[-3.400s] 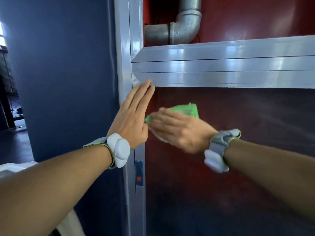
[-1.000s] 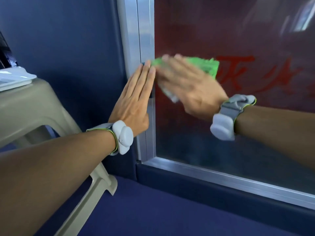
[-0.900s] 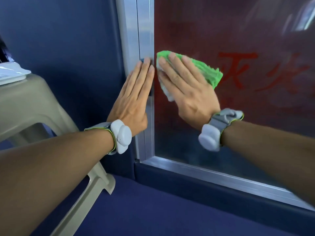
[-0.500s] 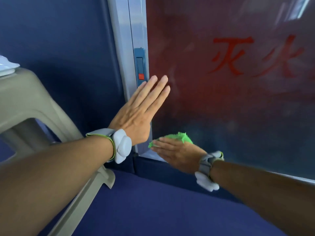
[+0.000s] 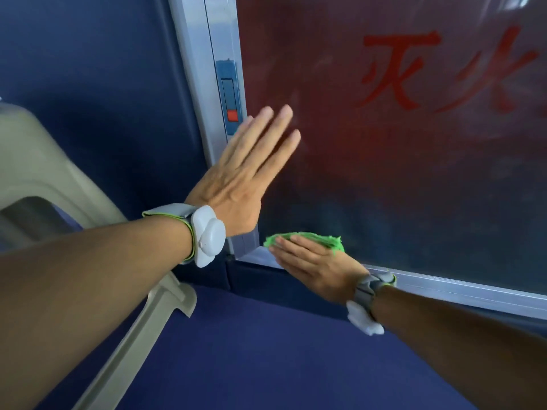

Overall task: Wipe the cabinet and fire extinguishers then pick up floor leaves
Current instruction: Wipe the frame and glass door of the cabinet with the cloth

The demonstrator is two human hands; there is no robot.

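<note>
The fire cabinet's glass door (image 5: 399,173) fills the upper right, dark red behind the pane with red characters painted on it. Its aluminium frame (image 5: 204,93) runs down the left side and along the bottom. My left hand (image 5: 242,173) lies flat with straight fingers against the glass beside the frame. My right hand (image 5: 313,266) presses a green cloth (image 5: 307,239) with straight fingers into the pane's lower left corner, just above the bottom rail. The inside of the cabinet is hidden behind the murky glass.
A blue latch with a red button (image 5: 229,96) sits on the frame above my left hand. A beige plastic stool (image 5: 59,184) stands close on the left. Dark blue wall (image 5: 103,69) and blue floor (image 5: 251,350) surround the cabinet.
My right hand has carried the green cloth down the glass from beside the latch to the bottom left corner. My left hand slid slightly right onto the pane.
</note>
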